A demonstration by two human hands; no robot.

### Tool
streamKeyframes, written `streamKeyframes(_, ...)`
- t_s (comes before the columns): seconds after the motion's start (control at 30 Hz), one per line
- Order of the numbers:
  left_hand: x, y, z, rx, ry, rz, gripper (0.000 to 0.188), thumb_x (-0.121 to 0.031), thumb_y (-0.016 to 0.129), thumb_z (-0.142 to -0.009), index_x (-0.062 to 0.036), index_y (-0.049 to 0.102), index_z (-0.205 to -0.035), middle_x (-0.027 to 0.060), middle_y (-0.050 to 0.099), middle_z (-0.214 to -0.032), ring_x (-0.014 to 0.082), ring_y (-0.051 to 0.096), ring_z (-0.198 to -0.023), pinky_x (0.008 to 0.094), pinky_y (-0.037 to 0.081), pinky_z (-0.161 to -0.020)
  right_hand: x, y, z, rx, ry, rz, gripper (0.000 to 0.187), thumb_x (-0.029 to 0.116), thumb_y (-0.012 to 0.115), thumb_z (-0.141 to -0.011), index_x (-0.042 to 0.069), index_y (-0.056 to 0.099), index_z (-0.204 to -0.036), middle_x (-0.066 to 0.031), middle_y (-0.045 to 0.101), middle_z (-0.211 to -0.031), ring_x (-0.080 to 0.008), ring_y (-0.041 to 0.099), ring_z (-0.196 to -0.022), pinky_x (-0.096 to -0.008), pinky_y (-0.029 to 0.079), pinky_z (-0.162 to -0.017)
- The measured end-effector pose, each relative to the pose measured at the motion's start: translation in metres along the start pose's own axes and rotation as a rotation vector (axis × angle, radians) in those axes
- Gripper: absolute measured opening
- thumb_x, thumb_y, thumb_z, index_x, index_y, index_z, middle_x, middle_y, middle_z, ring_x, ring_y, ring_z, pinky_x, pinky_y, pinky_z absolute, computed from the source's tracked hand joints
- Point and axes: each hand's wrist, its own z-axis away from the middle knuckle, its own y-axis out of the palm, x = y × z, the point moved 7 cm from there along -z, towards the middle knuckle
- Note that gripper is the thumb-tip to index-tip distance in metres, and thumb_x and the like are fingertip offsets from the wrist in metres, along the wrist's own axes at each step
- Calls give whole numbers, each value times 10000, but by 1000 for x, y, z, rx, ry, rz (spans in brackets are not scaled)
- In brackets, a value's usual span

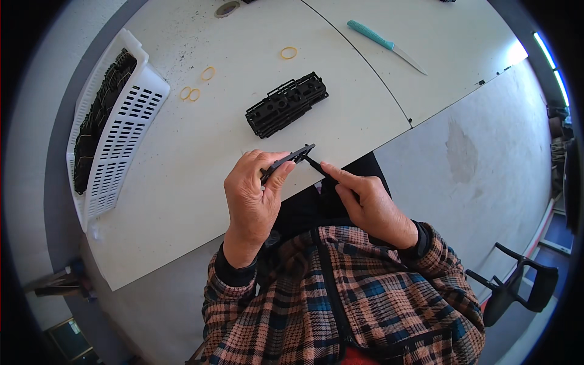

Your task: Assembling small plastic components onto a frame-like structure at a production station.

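My left hand (254, 188) pinches a flat black plastic part (298, 153) between thumb and fingers, tilted up just off the table's near edge. My right hand (371, 204) is closed round a slim dark tool (314, 165), with the index finger stretched along it. Its tip meets the far end of the part; most of its handle is hidden in my palm, so its kind does not show. Beyond my hands, a stack of similar black plastic parts (286, 104) lies on the white table (182, 213).
A white slotted basket (131, 121) with bundled black parts (100, 128) stands at the left. Yellow rubber bands (288, 53) and a roll of tape (227, 9) lie farther back. A knife with a turquoise handle (370, 33) rests at the far right. A black chair (517, 283) is at lower right.
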Motion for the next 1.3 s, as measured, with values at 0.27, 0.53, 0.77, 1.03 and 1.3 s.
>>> streamKeyframes(0.27, -3, 0, -1, 0, -53, -18, 135, -91, 713, -867, -1, 647, -943, 110, 646, -808, 229, 617, -693, 295, 493, -596, -1, 6, 5, -13, -18, -22, 463, -71, 502, -905, 4, 523, -1361, -230, 666, -892, -142, 531, -567, -263, 460, -578)
streamKeyframes(0.53, -7, -1, -2, 0, -52, -59, 131, -92, 707, -874, 1, 632, -927, 117, 649, -807, 234, 624, -687, 295, 502, -598, 1, 9, 11, -85, -148, -12, 459, -64, 528, -903, 28, 542, -1353, -143, 625, -760, -180, 533, -571, -273, 442, -543)
streamKeyframes(0.77, -7, 1, -7, 9, -100, -18, 152, -104, 698, -901, 29, 627, -900, 62, 626, -729, 106, 531, -639, 238, 465, -609, 6, 7, 17, -128, -140, 473, 528, -66, 564, -880, 117, 545, -1376, -84, 456, -640, -196, 481, -523, -330, 443, -497)
streamKeyframes(1.03, -10, 3, -12, 36, -72, -70, 161, -112, 702, -896, 28, 623, -900, 74, 634, -741, 122, 547, -634, 245, 471, -602, 6, 13, 15, -58, -153, 618, 673, -79, 595, -803, 135, 483, -1431, -70, 446, -684, -196, 478, -521, -333, 465, -495)
streamKeyframes(1.3, -14, 5, -14, 55, -68, -105, 165, -112, 699, -895, 30, 615, -896, 86, 625, -737, 139, 543, -620, 261, 471, -586, 14, 22, 19, -71, -180, 768, 687, -82, 580, -802, 122, 451, -1446, -75, 461, -683, -209, 505, -527, -336, 475, -501)
